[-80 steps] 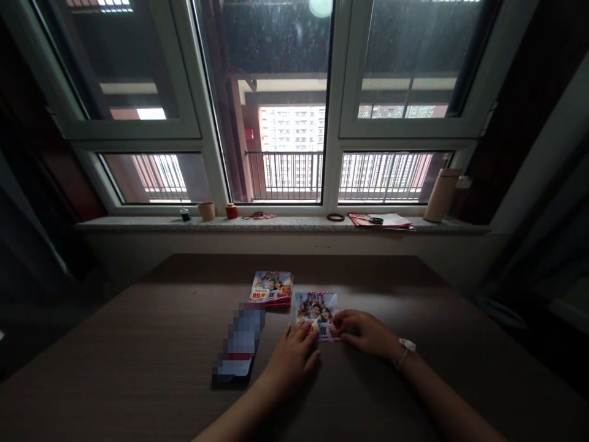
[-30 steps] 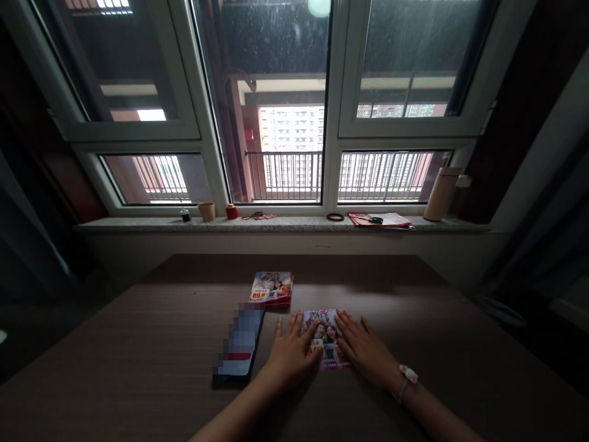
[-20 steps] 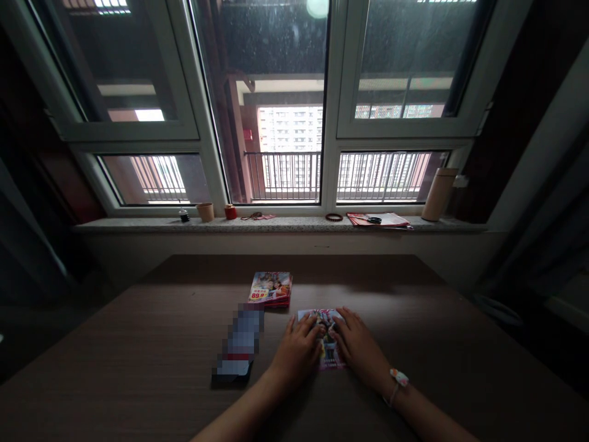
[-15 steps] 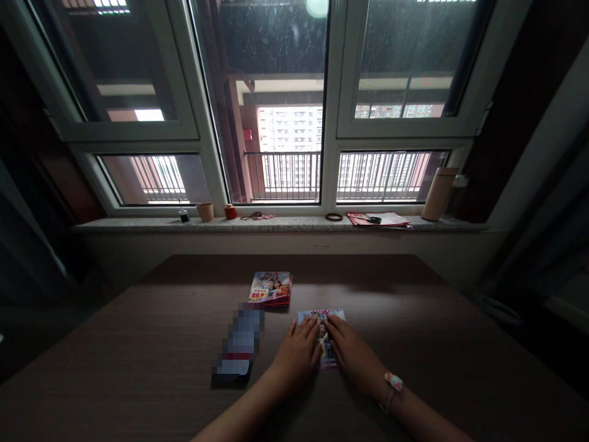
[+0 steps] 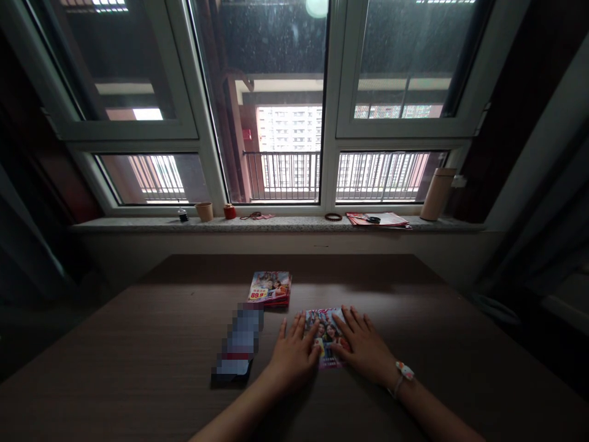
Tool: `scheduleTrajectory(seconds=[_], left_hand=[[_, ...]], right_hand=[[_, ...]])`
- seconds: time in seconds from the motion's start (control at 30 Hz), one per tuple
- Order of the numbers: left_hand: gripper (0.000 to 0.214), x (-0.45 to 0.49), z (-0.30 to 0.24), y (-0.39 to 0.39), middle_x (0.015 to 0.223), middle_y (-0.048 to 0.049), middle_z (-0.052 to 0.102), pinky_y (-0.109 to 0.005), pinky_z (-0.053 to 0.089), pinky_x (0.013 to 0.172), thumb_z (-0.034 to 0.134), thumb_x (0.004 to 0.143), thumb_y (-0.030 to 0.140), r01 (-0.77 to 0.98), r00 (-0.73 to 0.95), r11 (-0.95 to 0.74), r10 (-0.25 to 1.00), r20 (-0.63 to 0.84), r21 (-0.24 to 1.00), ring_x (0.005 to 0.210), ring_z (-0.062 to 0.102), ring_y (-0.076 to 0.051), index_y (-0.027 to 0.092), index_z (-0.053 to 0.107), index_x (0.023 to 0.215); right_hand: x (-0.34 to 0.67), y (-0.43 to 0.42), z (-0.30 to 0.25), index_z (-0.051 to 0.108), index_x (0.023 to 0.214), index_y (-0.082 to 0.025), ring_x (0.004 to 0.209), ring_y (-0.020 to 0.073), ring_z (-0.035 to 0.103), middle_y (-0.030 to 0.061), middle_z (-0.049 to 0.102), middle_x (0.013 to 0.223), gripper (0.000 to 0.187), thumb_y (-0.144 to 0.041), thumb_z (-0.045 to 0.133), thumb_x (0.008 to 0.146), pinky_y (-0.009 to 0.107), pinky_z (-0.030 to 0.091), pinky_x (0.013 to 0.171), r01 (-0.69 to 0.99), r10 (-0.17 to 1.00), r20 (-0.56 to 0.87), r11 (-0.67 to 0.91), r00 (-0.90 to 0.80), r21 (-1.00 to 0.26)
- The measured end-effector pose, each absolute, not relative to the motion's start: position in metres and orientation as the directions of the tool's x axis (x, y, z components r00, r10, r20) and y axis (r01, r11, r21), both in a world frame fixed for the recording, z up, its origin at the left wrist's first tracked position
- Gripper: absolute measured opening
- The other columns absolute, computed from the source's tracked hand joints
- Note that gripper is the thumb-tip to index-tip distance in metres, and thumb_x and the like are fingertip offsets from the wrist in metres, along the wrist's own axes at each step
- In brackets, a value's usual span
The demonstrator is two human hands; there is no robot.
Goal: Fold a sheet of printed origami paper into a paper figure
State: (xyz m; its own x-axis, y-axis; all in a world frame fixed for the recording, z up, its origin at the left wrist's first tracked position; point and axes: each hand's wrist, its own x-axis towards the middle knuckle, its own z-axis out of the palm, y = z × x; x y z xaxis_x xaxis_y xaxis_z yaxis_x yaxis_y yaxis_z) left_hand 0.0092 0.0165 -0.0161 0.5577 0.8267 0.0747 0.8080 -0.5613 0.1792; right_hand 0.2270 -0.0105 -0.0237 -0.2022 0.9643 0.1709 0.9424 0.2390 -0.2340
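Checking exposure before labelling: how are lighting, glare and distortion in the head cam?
Head view: strongly backlit by the window, so the table, left hand and right hand sit dim. A lamp reflection glares on the top pane. The wide angle bows the frames. The dark slab is pixelated. The leaflet text is unreadable.

Bare table lies open at lower right, while the phone at lower centre-left and leaflet stack above it crowd that side.
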Motion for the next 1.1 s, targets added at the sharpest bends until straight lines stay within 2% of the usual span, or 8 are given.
scheduleTrajectory(seconds=[0.23,0.37,0.47,0.6,0.7,0.87,0.97,1.1], left_hand=[[0.061,0.007,-0.01,0.016,0.156,-0.0131,0.025,-0.058,0.016,0.115,0.042,0.092,0.044,0.802,0.555,-0.551,0.83,0.053,0.229,0.145,0.019,-0.029,0.027,0.028,0.148],[0.057,0.006,-0.01,0.015,0.149,-0.0123,0.038,-0.057,0.021,0.114,0.054,0.086,0.038,0.789,0.522,-0.54,0.84,0.144,0.292,0.14,0.03,-0.03,0.027,0.042,0.14],[0.044,0.008,-0.009,0.014,0.141,-0.0088,0.047,-0.057,0.026,0.112,0.058,0.084,0.029,0.741,0.547,-0.594,0.804,0.232,0.312,0.134,0.04,-0.029,0.03,0.055,0.128],[0.033,0.009,-0.005,0.013,0.125,-0.0057,0.059,-0.056,0.027,0.111,0.056,0.086,0.026,0.7,0.573,-0.637,0.771,0.278,0.324,0.122,0.05,-0.026,0.032,0.061,0.119],[0.039,0.002,0.001,0.015,0.125,-0.0047,0.059,-0.057,0.026,0.111,0.061,0.083,0.032,0.68,0.614,-0.657,0.753,0.238,0.325,0.12,0.052,-0.027,0.034,0.059,0.122],[0.066,-0.017,0.013,0.024,0.139,-0.0054,0.049,-0.058,0.021,0.113,0.076,0.07,0.044,0.593,0.735,-0.712,0.67,0.109,0.377,0.128,0.045,-0.03,0.037,0.051,0.131],[0.061,-0.022,0.016,0.028,0.138,-0.0049,0.05,-0.058,0.018,0.114,0.078,0.069,0.042,0.584,0.744,-0.692,0.665,0.062,0.424,0.128,0.045,-0.03,0.034,0.056,0.125],[0.054,-0.021,0.014,0.031,0.138,-0.0039,0.051,-0.056,0.016,0.115,0.078,0.068,0.043,0.584,0.736,-0.671,0.675,0.05,0.457,0.129,0.045,-0.03,0.033,0.06,0.119]], right_hand=[[0.227,-0.012,-0.021,0.033,0.146,-0.03,0.145,0.0332,0.015,0.0113,0.021,0.157,0.073,-0.071,0.036,0.086,0.057,0.013,0.115,0.944,0.969,0.154,0.227,-0.194,-0.238],[0.226,-0.014,-0.014,0.036,0.144,-0.027,0.145,0.0322,0.01,0.0108,0.019,0.157,0.071,-0.065,0.044,0.086,0.057,0.008,0.116,0.929,0.953,0.191,0.28,-0.237,-0.243],[0.223,-0.015,-0.006,0.042,0.14,-0.026,0.143,0.0297,0.02,0.0098,0.03,0.153,0.061,-0.05,0.056,0.085,0.053,0.013,0.118,0.891,0.92,0.25,0.366,-0.302,-0.27],[0.219,-0.017,0.004,0.055,0.127,-0.028,0.127,0.0255,0.042,0.0078,0.05,0.136,0.043,-0.031,0.06,0.085,0.044,0.033,0.11,0.814,0.87,0.301,0.479,-0.391,-0.328],[0.223,-0.019,0.01,0.055,0.128,-0.031,0.119,0.0243,0.049,0.0066,0.056,0.126,0.044,-0.033,0.062,0.085,0.042,0.038,0.105,0.76,0.851,0.263,0.524,-0.454,-0.384],[0.237,-0.018,0.012,0.055,0.13,-0.029,0.126,0.03,0.045,0.0084,0.05,0.137,0.065,-0.053,0.072,0.072,0.052,0.023,0.114,0.721,0.86,0.159,0.496,-0.485,-0.483],[0.241,-0.016,0.011,0.057,0.128,-0.029,0.129,0.031,0.043,0.0088,0.05,0.139,0.066,-0.056,0.072,0.071,0.054,0.015,0.116,0.712,0.876,0.119,0.453,-0.468,-0.537],[0.241,-0.014,0.01,0.059,0.125,-0.028,0.129,0.031,0.043,0.0089,0.051,0.138,0.064,-0.056,0.073,0.069,0.053,0.016,0.116,0.695,0.882,0.115,0.435,-0.458,-0.572]])
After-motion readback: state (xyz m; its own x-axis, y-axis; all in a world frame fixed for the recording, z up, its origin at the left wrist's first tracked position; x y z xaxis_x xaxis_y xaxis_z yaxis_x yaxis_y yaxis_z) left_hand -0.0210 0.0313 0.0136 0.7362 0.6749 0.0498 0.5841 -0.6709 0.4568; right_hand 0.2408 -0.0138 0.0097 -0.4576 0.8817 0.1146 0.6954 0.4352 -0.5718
